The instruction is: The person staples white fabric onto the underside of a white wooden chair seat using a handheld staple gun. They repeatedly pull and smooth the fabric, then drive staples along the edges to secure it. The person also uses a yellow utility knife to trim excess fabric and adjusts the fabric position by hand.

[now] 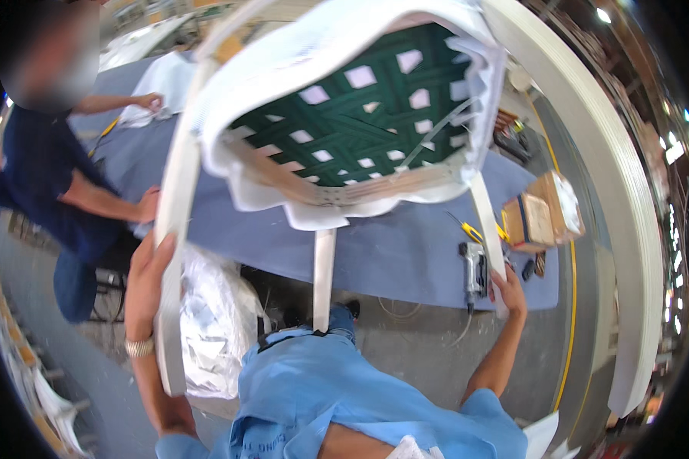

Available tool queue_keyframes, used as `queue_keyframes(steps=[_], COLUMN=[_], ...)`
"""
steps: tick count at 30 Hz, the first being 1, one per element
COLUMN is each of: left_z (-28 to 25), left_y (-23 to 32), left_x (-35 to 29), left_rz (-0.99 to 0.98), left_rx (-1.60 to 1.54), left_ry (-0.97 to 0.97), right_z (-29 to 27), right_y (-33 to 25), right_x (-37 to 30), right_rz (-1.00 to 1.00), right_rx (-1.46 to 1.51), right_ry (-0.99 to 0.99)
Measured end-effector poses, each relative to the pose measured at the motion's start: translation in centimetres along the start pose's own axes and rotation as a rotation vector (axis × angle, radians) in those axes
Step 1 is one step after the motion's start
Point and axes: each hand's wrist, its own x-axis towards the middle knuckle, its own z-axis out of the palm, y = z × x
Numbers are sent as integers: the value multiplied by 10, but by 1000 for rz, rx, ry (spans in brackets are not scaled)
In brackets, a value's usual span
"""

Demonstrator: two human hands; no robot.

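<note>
An off-white chair is held up and tilted over the table, its seat underside turned toward me. Woven dark green webbing (352,126) fills the seat frame, and white fabric (283,80) with loose, ruffled edges wraps around it. My left hand (147,275) is closed round the long left leg (181,168), with a beaded band on that wrist. My right hand (511,292) grips the lower end of a thinner right leg (484,210). Another leg (323,279) points down toward my waist. A broad curved frame piece (597,145) sweeps down the right side.
The grey-blue covered table (406,245) carries a staple gun (473,271), a yellow-handled screwdriver (471,231) and cardboard boxes (530,222) at right. A clear plastic bag (216,325) of white material stands below its left edge. A co-worker (38,176) handles white fabric at far left.
</note>
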Motion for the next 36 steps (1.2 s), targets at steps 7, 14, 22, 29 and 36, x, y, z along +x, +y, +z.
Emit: queue_keyframes(steps=[7,14,22,29,36], left_z=[40,19,45,47,63], left_y=[15,16,61,59,69], left_x=[-6,1,15,2,-20], left_rz=[-6,22,203,293,206], left_rx=[116,268,404,451,515], left_ry=[22,-30,-46,-224,-192], right_z=[12,88,165,148,134], right_y=[65,120,176,79,-174], right_x=[43,7,22,54,79], right_rz=[197,335,285,-161,-684], right_rx=[113,340,599,147,986], right_ry=[-26,23,-82,125,-465])
